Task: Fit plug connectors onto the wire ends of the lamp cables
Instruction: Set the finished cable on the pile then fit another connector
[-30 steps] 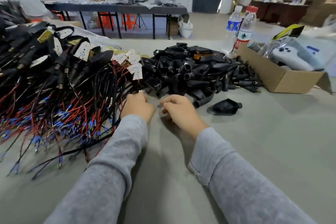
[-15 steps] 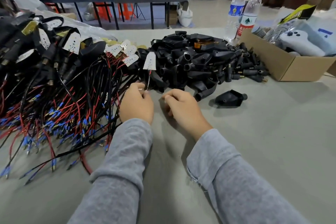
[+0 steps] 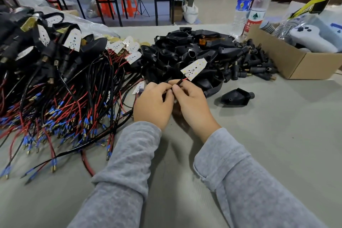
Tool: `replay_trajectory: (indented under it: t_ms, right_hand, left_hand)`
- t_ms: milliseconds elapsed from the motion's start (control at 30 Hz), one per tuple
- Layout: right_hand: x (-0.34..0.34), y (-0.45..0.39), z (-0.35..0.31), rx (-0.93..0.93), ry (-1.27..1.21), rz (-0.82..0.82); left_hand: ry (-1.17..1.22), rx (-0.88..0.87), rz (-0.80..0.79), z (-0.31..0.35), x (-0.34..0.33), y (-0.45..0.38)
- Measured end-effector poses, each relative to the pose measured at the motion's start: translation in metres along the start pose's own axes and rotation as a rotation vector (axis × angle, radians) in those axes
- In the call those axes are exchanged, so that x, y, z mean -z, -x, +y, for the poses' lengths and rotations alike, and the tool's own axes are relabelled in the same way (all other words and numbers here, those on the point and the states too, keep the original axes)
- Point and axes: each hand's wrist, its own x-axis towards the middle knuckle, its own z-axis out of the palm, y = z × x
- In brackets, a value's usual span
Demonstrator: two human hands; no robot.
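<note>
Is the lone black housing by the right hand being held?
No. The lone black housing lies on the table, apart from the right hand, which pinches a wire with the left hand.

Both hands have come together in front of the black pile. The right hand (image 3: 192, 103) and left hand (image 3: 152, 104) now pinch a red-and-black wire (image 3: 179, 82) between them. Its white lamp board (image 3: 194, 68), earlier hanging by the left hand, now sticks up to the right.

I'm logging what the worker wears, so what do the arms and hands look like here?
Both arms wear long grey knit sleeves, left sleeve and right sleeve, with cuffs at the wrists. The left hand and right hand are bare: no gloves, rings or watch visible.
</note>
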Motion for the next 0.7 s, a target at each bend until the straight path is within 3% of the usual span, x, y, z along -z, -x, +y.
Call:
replay_trajectory:
  t_ms: [100,300,367,533,600,700]
  right_hand:
    - [0.004,0.0,-0.003,0.034,-0.039,0.089]
    - [0.019,-0.003,-0.01,0.032,-0.32,0.505]
    - [0.024,-0.005,-0.012,-0.031,-0.458,0.496]
    - [0.016,-0.001,-0.009,-0.126,-0.394,0.091]
    - [0.014,-0.001,-0.009,-0.123,-0.386,0.132]
    - [0.023,-0.006,-0.01,-0.123,-0.433,0.368]
  left_hand:
    - [-0.03,-0.058,-0.055,-0.002,0.002,0.0]
    - [-0.25,0.034,-0.031,-0.01,0.004,-0.004]
    - [-0.214,0.008,0.015,-0.009,0.004,-0.004]
    - [0.02,-0.22,0.009,0.001,0.003,0.003]
    - [0.13,-0.168,0.056,0.001,0.003,0.004]
    - [0.227,0.026,0.209,-0.007,0.006,-0.003]
